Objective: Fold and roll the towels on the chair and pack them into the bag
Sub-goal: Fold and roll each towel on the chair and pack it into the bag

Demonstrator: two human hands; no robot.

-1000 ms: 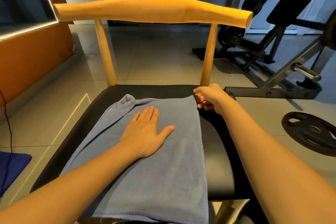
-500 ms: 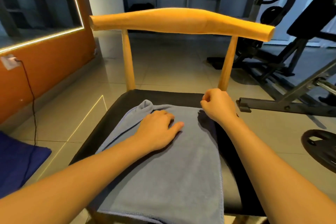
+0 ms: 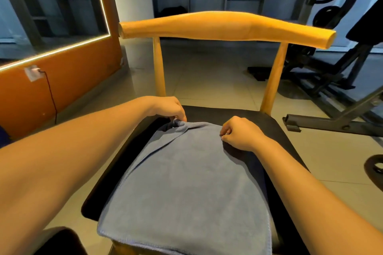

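So the towel (image 3: 186, 182) is lying flat on the chair (image 3: 226, 27), covering most of the black seat (image 3: 277, 130) and hanging a bit over the seat's near edge. It's grey-blue and looks doubled over, since a diagonal layer edge runs down from its far-left corner. The person has both hands at the end of the towel nearest the chair's backrest. The left hand (image 3: 165, 108) is at the far-left corner, fingers curled down, pinching a little bunched-up bit of cloth that's raised off the seat. The right hand (image 3: 241, 134) is at the far-right corner, curled into a loose fist with thumb and fingers nipped on the towel's edge. The corner itself is hidden under the hand, so there's no telling how much cloth it has. The rest of the towel sits pretty smooth. Right of the chair there's a gym bench frame (image 3: 331, 118) on the tile floor, plus a weight plate (image 3: 375, 168). Left of the chair is an orange wall (image 3: 72, 80) with a socket (image 3: 32, 72) and a cable (image 3: 50, 97) hanging off it.
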